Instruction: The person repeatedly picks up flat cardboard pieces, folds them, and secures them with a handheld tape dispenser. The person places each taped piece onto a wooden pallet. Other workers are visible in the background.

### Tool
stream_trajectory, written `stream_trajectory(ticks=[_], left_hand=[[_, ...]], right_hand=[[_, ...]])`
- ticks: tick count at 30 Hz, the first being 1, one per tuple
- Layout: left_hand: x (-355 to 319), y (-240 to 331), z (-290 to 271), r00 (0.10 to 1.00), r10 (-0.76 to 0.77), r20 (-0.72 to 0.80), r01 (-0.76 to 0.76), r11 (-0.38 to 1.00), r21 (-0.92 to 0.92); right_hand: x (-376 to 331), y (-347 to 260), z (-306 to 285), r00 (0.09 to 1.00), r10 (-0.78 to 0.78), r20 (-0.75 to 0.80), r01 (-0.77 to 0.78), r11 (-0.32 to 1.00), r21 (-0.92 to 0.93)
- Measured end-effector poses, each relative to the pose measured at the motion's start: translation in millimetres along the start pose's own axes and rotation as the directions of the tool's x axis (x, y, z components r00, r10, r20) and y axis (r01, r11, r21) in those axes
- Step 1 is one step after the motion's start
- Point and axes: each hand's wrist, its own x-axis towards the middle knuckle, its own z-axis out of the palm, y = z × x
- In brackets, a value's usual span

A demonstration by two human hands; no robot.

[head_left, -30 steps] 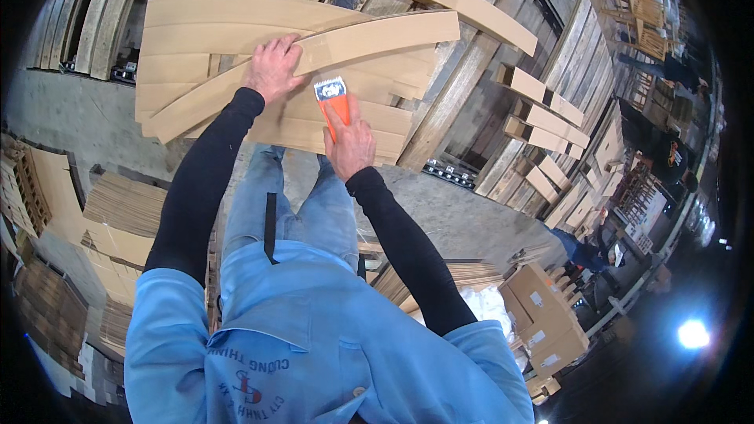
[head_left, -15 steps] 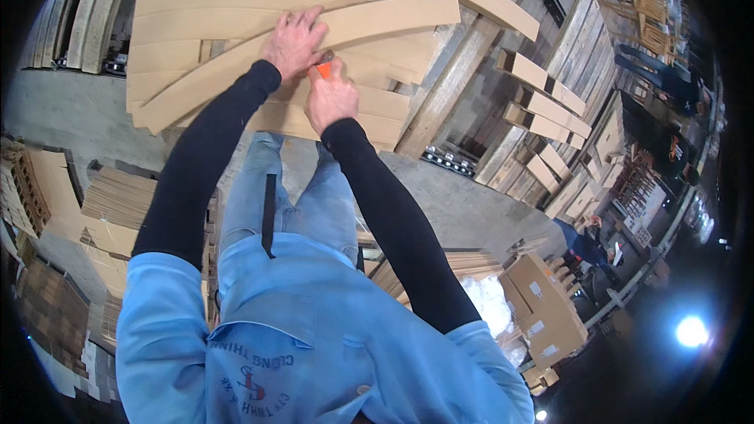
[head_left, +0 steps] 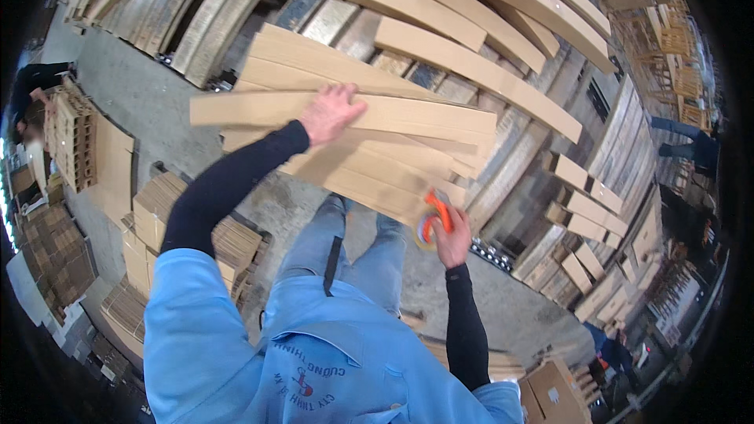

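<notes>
Long folded cardboard strips lie across a fanned stack of flat cardboard sheets in front of me. My left hand rests on the top cardboard strip, fingers spread over it, pressing from above. At the stack's lower right corner, my right hand is closed round an orange tape dispenser with a roll in it. The dispenser is held apart from the top strip, just over the stack's near edge. My right fingers are partly hidden behind it.
Long folded cardboard pieces lie beyond the stack on wooden slats. Shorter cardboard pieces stand to the right. Cardboard bundles and pallets are at left. Other people are at the far right and far left.
My right hand has pulled away from the strip, toward me and to the right, with the tape dispenser. My left hand stays on the strip, which now lies flatter. The view has shifted.
</notes>
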Motion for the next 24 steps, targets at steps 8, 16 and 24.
stream_trajectory(ticks=[8, 16, 24], left_hand=[[-77.1, -286.8, -191.2, 0.865, -0.304, -0.400, 0.494, 0.663, 0.562], [-93.5, -187.9, -33.6, 0.969, -0.241, 0.058, 0.219, 0.941, 0.256], [-105.8, 76.1, 115.0, 0.931, -0.010, 0.365, 0.028, 0.999, -0.043]], right_hand=[[-39.1, 72.1, -7.9, 0.982, 0.178, -0.066, -0.177, 0.984, 0.014], [-22.0, 140.2, 18.0, 0.906, 0.403, -0.132, -0.209, 0.696, 0.687], [70.9, 211.2, 0.2, 0.770, 0.610, -0.187, 0.116, 0.154, 0.981]])
